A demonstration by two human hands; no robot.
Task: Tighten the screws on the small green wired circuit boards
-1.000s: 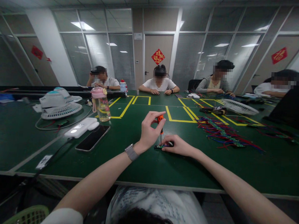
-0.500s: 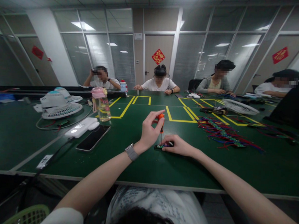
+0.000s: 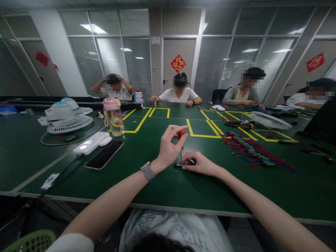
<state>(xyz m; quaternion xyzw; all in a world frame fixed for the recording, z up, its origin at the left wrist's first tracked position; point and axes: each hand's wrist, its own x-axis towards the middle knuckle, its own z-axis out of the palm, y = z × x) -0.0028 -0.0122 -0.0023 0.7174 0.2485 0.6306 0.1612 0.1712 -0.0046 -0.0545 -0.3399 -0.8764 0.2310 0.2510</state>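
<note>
My left hand (image 3: pixel 167 147) pinches the orange handle of a small screwdriver (image 3: pixel 180 138), which stands upright with its tip down on a small green circuit board (image 3: pixel 180 164). That board lies on the green table (image 3: pixel 166 184). My right hand (image 3: pixel 201 163) rests beside the screwdriver tip, its fingers pressed down on the board and a dark part on it. A grey watch (image 3: pixel 147 171) sits on my left wrist.
A phone (image 3: pixel 104 155), a white power bank (image 3: pixel 91 143), a pink-lidded bottle (image 3: pixel 113 116) and white fans (image 3: pixel 65 118) lie to the left. A bundle of coloured wires (image 3: pixel 249 151) lies to the right. Several people sit at the far side.
My left fingers have shifted slightly on the screwdriver handle, as in turning it. The person at the far left has raised both arms to the head.
</note>
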